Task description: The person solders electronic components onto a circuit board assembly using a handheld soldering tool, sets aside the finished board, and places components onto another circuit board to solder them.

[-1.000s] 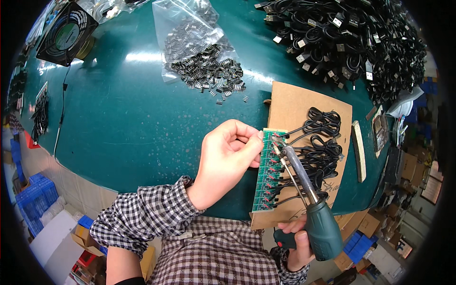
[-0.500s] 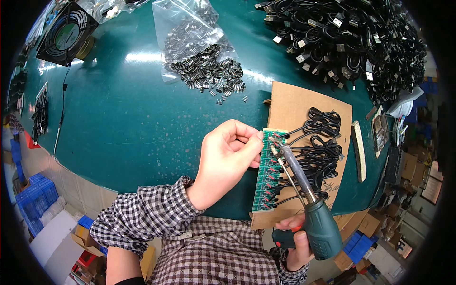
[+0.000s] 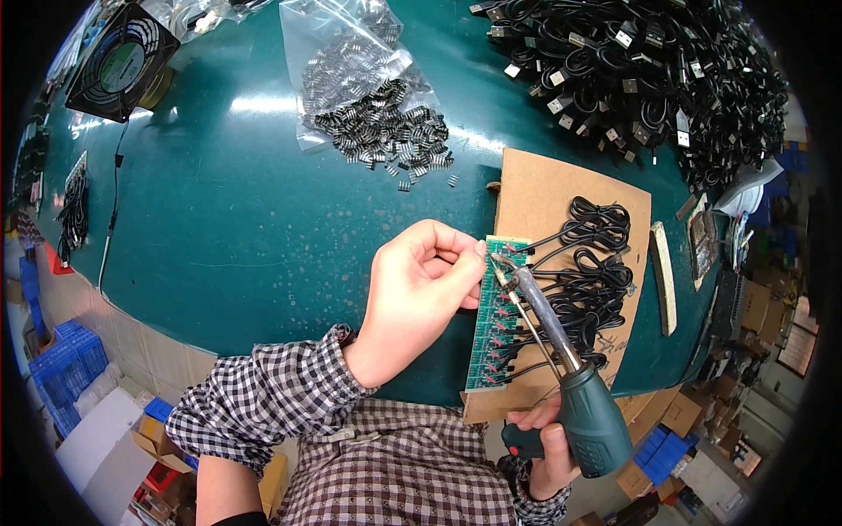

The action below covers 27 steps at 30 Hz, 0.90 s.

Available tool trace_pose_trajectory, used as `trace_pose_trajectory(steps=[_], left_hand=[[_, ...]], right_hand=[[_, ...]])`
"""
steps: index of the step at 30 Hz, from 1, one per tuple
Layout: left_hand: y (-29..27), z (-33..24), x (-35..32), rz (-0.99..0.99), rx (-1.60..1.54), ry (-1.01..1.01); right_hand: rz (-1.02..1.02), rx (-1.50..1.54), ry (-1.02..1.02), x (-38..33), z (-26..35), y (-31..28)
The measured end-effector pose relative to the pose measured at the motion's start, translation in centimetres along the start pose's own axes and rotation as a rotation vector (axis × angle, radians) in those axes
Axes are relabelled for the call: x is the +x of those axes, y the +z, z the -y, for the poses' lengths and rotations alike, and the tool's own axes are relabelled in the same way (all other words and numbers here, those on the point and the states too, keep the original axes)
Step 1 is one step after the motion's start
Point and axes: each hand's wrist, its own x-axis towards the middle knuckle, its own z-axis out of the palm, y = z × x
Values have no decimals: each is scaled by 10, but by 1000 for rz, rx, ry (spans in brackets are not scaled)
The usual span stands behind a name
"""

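Note:
My right hand [image 3: 549, 447] is wrapped round the handle of a dark green soldering gun [image 3: 595, 425]. Its metal barrel slants up to the left, and the tip lies over the upper part of a green circuit board strip [image 3: 482, 355]. At the strip's upper left edge, my left hand [image 3: 417, 294] has thumb and forefinger pinched together; whatever is between them is too small to make out. Black cables [image 3: 588, 285], bundled in coils, run from the strip's right side, with small red marks along the board. Strip and coils rest on a piece of cardboard [image 3: 548, 188].
A clear plastic bag [image 3: 307, 88] spills small black pin connectors [image 3: 395, 131] at the far middle. Many black USB cables [image 3: 640, 79] are heaped at the far right. A black fan [image 3: 123, 66] stands far left. A pale strip [image 3: 664, 280] lies right of the cardboard.
The soldering gun's tip has shifted slightly left on the board. My left hand stays almost in place, still pinched at the board's edge.

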Motion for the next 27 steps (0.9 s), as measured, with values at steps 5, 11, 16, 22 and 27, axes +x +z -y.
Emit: trace_pose_trajectory(steps=[5, 11, 16, 22, 27], left_hand=[[0, 0, 0, 2, -6, -3], [0, 1, 0, -9, -1, 0], [-5, -1, -4, 7, -46, -43], [-50, -37, 13, -159, 803, 592], [-56, -57, 28, -105, 1201, 674]], right_hand=[[10, 24, -48, 1, 0, -1], [-52, 57, -83, 2, 2, 3], [-77, 106, -120, 4, 1, 3], [-34, 181, -159, 11, 0, -3], [28, 217, -173, 15, 1, -2]])
